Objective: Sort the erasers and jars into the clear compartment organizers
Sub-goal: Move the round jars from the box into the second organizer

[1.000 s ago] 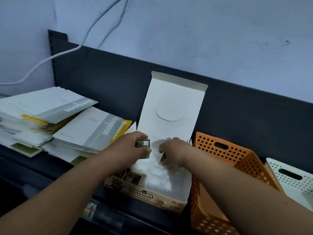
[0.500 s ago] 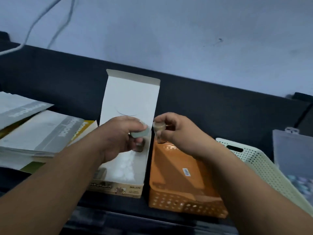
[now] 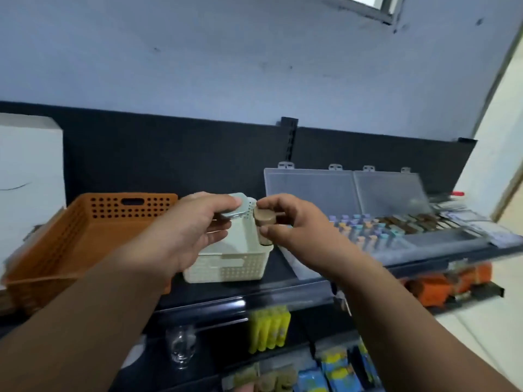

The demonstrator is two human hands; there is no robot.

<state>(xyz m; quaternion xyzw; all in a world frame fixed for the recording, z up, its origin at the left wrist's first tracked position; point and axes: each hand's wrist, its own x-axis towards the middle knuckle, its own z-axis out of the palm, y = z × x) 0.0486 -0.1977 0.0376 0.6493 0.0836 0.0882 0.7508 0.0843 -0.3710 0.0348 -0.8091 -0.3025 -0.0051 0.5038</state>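
Left hand [image 3: 195, 230] grips flat grey item [image 3: 232, 207]; right hand [image 3: 294, 224] pinches brown-capped jar [image 3: 264, 220], upright. Clear organizers [image 3: 382, 190] lie open toward shelf's [image 3: 283, 267] right end, rightward of hands; right hand nearer.

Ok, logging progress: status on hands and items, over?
Left hand pinches pale green flat item. Right hand grips brown-capped jar. Both above cream basket; clear organizers open to the right.

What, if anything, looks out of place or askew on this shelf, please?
Nothing plainly stands out. The orange perforated plastic basket and cream basket sit upright; the clear compartment organizers lie open, contents in their cells. Blur hides fine detail.
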